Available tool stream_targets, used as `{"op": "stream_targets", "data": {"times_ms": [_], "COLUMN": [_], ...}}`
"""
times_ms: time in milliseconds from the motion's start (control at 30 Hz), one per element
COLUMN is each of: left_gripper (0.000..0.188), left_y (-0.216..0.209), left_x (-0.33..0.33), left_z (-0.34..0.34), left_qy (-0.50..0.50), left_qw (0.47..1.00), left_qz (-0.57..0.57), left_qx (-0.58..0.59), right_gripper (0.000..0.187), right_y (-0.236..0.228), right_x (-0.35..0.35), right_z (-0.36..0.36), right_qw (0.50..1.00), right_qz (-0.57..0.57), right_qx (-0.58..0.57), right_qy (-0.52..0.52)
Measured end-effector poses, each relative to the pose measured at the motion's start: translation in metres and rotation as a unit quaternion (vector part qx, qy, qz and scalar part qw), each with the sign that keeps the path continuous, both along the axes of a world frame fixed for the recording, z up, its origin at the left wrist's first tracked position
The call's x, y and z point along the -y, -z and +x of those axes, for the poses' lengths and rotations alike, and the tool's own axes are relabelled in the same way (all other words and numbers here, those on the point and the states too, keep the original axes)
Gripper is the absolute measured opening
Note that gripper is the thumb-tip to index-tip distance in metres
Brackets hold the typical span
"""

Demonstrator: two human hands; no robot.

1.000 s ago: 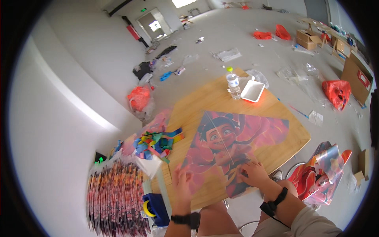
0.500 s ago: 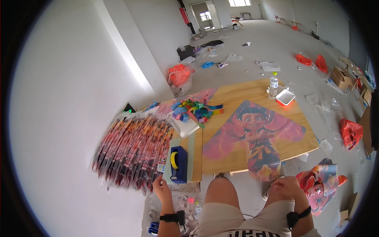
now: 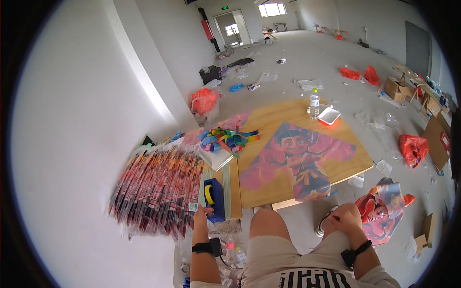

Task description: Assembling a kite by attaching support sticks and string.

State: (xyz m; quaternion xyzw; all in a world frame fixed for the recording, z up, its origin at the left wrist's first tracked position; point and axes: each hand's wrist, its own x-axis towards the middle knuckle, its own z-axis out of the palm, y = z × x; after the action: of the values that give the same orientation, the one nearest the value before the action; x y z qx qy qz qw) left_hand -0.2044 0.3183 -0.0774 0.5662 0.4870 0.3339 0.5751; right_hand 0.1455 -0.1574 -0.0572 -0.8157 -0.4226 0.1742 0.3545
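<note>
Left hand [image 3: 201, 213] beside tape dispenser [image 3: 217, 201], right hand [image 3: 344, 221] over knee [image 3: 348, 208]

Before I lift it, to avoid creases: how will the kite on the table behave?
The kite looks thin and flat, so probably light and floppy. The pale line down its middle may be a stiffening rod. Its overhanging end may droop.

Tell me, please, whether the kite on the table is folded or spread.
Spread: the kite lies flat on the wooden table, wings out to both sides, lower end past the edge.
</note>
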Motion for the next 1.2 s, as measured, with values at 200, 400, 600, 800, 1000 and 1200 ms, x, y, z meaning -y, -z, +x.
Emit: {"op": "stream_targets", "data": {"times_ms": [200, 400, 600, 800, 1000, 1200], "left_gripper": [0.048, 0.027, 0.020, 0.049, 0.073, 0.093], "left_y": [-0.074, -0.055, -0.040, -0.041, -0.085, -0.106], "left_x": [0.043, 0.095, 0.128, 0.157, 0.185, 0.219], "left_z": [-0.024, -0.061, -0.079, -0.085, -0.119, -0.156], "left_qy": [0.017, 0.075, 0.034, -0.017, 0.069, 0.123], "left_qw": [0.999, 0.983, 0.977, 0.985, 0.995, 0.943], "left_qz": [-0.014, -0.164, -0.204, -0.158, -0.039, -0.085], "left_qx": [-0.035, 0.028, 0.057, 0.063, 0.060, 0.296], "right_gripper": [0.020, 0.019, 0.020, 0.023, 0.021, 0.019], "right_y": [-0.001, -0.007, -0.006, 0.003, 0.009, -0.008], "right_x": [0.001, -0.007, -0.018, -0.027, -0.042, -0.151], "right_z": [-0.007, -0.006, -0.006, -0.005, -0.007, -0.011], "right_qw": [0.998, 0.997, 0.998, 0.991, 0.994, 0.970], "right_qz": [-0.028, -0.041, -0.058, -0.048, -0.055, 0.001], "right_qx": [0.056, 0.061, 0.028, 0.109, 0.097, 0.062], "right_qy": [-0.011, -0.007, -0.024, -0.066, -0.019, -0.234]}}
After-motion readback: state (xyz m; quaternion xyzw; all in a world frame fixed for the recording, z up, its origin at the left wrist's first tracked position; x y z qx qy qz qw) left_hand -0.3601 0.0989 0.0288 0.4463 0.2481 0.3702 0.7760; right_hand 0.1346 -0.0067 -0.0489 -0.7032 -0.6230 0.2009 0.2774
